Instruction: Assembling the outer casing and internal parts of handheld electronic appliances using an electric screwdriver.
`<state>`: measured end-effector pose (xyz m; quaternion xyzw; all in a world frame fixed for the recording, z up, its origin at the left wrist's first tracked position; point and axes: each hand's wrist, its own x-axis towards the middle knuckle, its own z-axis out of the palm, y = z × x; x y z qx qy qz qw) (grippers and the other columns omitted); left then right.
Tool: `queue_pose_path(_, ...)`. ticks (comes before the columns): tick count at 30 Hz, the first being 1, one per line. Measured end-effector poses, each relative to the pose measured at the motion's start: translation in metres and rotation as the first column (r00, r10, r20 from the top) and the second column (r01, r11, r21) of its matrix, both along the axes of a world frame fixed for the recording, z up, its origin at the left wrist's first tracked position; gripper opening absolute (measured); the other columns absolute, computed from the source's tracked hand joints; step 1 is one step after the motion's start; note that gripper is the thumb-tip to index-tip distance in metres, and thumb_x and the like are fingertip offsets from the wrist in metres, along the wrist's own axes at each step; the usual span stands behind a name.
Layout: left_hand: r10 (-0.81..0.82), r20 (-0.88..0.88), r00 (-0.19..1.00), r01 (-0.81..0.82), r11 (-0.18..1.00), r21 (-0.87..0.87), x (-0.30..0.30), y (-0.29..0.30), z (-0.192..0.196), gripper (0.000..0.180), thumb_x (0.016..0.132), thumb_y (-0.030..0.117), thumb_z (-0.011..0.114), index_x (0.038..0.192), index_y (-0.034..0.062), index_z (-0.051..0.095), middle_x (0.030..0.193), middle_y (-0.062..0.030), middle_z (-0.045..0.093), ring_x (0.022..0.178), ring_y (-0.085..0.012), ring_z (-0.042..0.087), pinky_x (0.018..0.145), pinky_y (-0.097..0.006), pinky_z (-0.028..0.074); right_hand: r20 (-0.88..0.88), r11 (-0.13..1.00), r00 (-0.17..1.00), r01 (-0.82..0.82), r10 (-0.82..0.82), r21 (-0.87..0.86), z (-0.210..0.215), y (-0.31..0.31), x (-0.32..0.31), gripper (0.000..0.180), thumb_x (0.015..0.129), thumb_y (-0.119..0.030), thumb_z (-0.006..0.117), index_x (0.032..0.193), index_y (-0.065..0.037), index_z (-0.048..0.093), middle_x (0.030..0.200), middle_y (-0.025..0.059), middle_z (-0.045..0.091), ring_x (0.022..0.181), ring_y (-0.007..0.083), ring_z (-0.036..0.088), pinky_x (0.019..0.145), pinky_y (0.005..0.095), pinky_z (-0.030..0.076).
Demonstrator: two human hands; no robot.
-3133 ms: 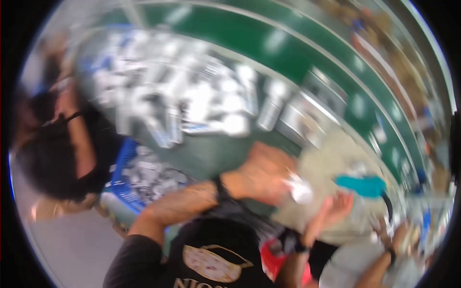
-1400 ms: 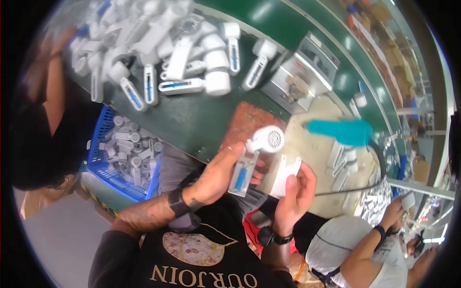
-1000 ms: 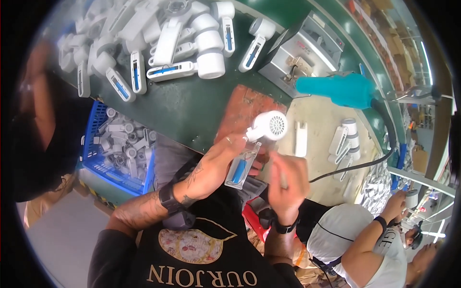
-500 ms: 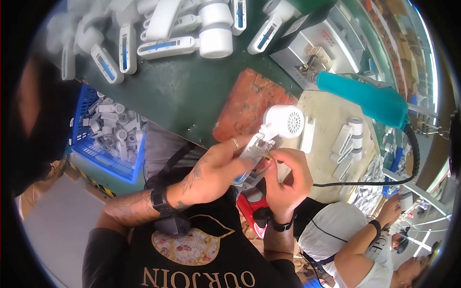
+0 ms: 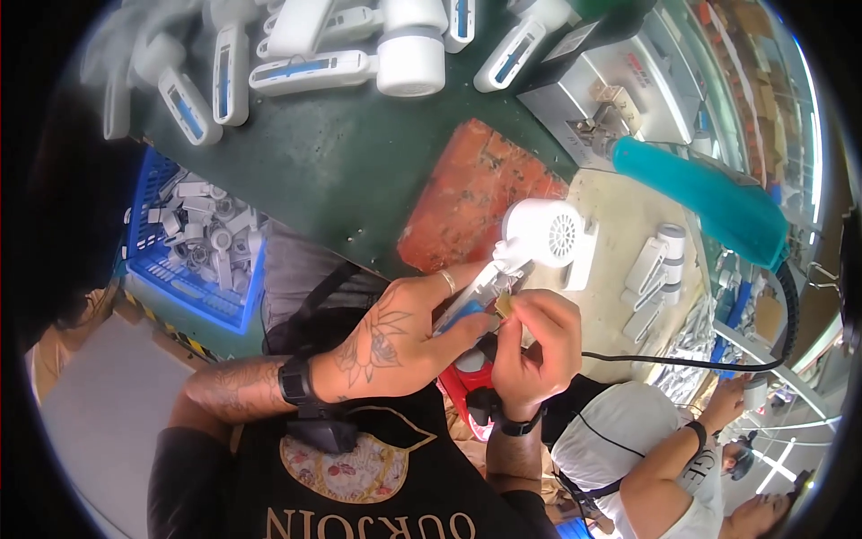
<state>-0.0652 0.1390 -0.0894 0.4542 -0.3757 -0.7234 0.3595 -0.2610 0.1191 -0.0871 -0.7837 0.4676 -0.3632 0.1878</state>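
Observation:
My left hand (image 5: 392, 343) is closed round the handle of a white handheld fan (image 5: 541, 233). The fan's round grilled head points away from me, and its handle lacks a cover, so the inside shows. A blue cell (image 5: 466, 314) lies in that handle, partly hidden by my left thumb. Between the thumb and fingers of my right hand (image 5: 545, 350) is a small yellowish circuit board (image 5: 504, 305), held just beside the handle. Thin wires near it are too fine to follow.
Several white fans (image 5: 409, 63) with blue cells lie at the back of the green table (image 5: 314, 171). A reddish slab (image 5: 476, 193) sits beyond my hands. At right are a teal-handled tool (image 5: 700, 189) and a grey box. A blue crate (image 5: 193, 286) holds parts; another person (image 5: 620, 431) works at lower right.
The small board has come into clearer view at my right fingertips, turned upward. The fan has shifted slightly right, and the whole view has moved a little.

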Motion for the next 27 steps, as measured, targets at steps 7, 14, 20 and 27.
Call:
queue_pose_path(7, 0.199, -0.209, 0.957, -0.185, 0.979, 0.086, -0.011, 0.006, -0.011, 0.049, 0.098, 0.007, 0.067, 0.143, -0.0051, 0.051, 0.106, -0.0136, 0.074, 0.093, -0.0146, 0.07, 0.083, -0.033, 0.057, 0.311, 0.972, 0.949, -0.018, -0.057, 0.234, -0.008, 0.001, 0.005, 0.02, 0.093, 0.012, 0.065, 0.111, 0.005, 0.063, 0.114, 0.0208, 0.069, 0.104, 0.0251, 0.067, 0.094, 0.0348, 0.054)
queue_pose_path(14, 0.251, -0.214, 0.944, -0.258, 0.966, -0.006, -0.009, 0.001, -0.009, 0.056, 0.097, -0.001, 0.062, 0.15, -0.0004, 0.043, 0.121, -0.0167, 0.069, 0.098, -0.0166, 0.071, 0.089, -0.035, 0.058, 0.305, 0.958, 0.95, -0.146, 0.066, 0.247, -0.01, -0.003, 0.0, 0.021, 0.095, 0.01, 0.064, 0.115, 0.005, 0.06, 0.118, 0.0237, 0.068, 0.107, 0.0244, 0.065, 0.097, 0.0374, 0.053)
queue_pose_path(20, 0.13, -0.247, 0.96, -0.115, 0.991, 0.073, 0.003, -0.008, 0.002, 0.063, 0.097, -0.008, 0.055, 0.156, 0.0031, 0.034, 0.129, -0.0152, 0.06, 0.106, -0.0169, 0.066, 0.092, -0.035, 0.057, 0.421, 0.94, 0.905, -0.09, -0.061, 0.329, -0.01, -0.001, -0.003, 0.025, 0.087, 0.013, 0.065, 0.11, 0.003, 0.066, 0.121, 0.0237, 0.07, 0.108, 0.0293, 0.071, 0.09, 0.0362, 0.059)
queue_pose_path(27, 0.21, -0.039, 0.977, -0.213, 0.938, -0.274, -0.011, 0.001, -0.015, 0.064, 0.095, -0.005, 0.058, 0.154, 0.0055, 0.034, 0.105, -0.0186, 0.068, 0.09, -0.0267, 0.073, 0.082, -0.04, 0.057, 0.231, 0.954, 0.973, -0.079, 0.011, 0.29, 0.001, -0.007, -0.001, 0.023, 0.086, 0.011, 0.067, 0.108, 0.003, 0.069, 0.121, 0.0232, 0.07, 0.105, 0.0282, 0.073, 0.087, 0.0351, 0.059)
